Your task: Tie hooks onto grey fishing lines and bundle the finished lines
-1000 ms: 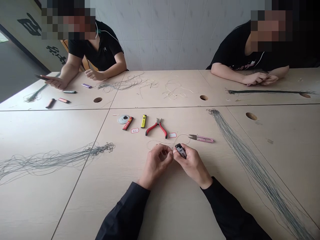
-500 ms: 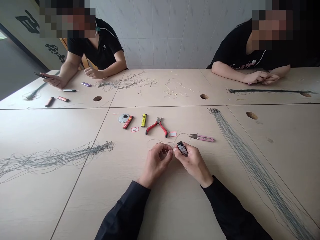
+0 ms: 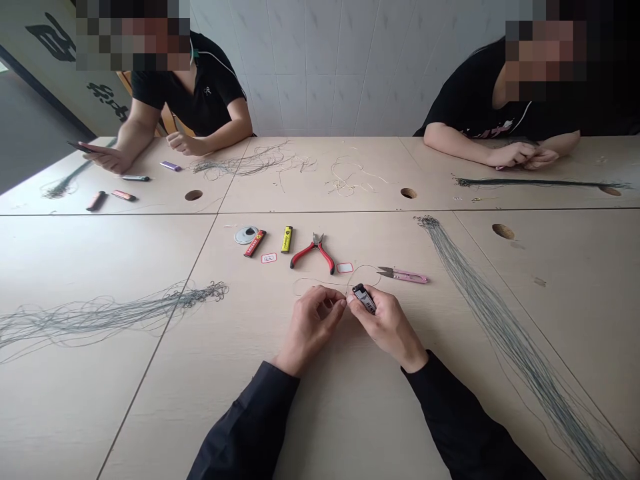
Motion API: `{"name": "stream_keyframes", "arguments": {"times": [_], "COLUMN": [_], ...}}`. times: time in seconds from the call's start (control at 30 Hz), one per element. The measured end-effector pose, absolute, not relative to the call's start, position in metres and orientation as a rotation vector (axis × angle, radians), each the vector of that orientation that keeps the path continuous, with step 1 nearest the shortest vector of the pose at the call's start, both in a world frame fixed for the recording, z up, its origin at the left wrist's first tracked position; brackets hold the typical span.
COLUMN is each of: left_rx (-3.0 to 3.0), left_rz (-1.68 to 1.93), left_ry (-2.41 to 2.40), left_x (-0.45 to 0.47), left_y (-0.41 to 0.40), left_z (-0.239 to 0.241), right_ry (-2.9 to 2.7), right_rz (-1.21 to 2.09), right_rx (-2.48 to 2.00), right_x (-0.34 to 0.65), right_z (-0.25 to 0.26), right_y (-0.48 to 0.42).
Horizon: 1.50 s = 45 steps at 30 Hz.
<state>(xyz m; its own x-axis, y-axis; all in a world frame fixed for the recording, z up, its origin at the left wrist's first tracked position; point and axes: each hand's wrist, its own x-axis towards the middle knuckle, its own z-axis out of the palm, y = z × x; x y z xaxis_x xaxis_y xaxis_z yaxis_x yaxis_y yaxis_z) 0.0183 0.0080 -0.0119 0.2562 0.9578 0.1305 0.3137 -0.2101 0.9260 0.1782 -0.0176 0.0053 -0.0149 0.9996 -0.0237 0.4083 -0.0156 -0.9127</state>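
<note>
At the far left of the desk (image 3: 150,400), a person in a black shirt (image 3: 200,100) holds a dark, slender tool in one hand (image 3: 107,158), with a thin green bundle of line (image 3: 65,187) lying just beyond it and a purple lighter (image 3: 170,166) near the other hand. Closer in, a long tangle of grey line (image 3: 115,310) spreads across the left of the desk, its looped ends gathered toward the middle. Past it sit a round disc (image 3: 246,235), a red lighter (image 3: 255,244), a yellow lighter (image 3: 287,239) and red-handled pliers (image 3: 313,255). Nearest me, the left hand (image 3: 313,330) curls its fingers into a tight pinch, apparently clenching a fine loop of line (image 3: 320,283) that runs across the desk into the meeting point of both hands. The right hand (image 3: 387,327) firmly grasps a black lighter (image 3: 364,299) right beside that pinch. With line this fine, I'd keep the pinch close to the fingertips and the wrists low and steady, so nothing slips. Further right lie pink thread snips (image 3: 403,275) and a long grey bundle of line (image 3: 510,333), while a second person (image 3: 475,107) works a dark strand with both hands (image 3: 515,157).
</note>
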Motion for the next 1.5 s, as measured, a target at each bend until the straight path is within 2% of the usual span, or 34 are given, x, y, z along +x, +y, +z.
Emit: {"name": "stream_keyframes", "arguments": {"times": [1.5], "left_rx": [1.602], "left_rz": [1.01], "left_ry": [1.172], "left_x": [0.0204], "left_y": [0.0073], "left_z": [-0.0118], "right_ry": [-1.412], "right_rz": [1.052], "right_rx": [-1.534], "right_x": [0.1741], "right_z": [0.0039], "right_y": [-0.0176]}}
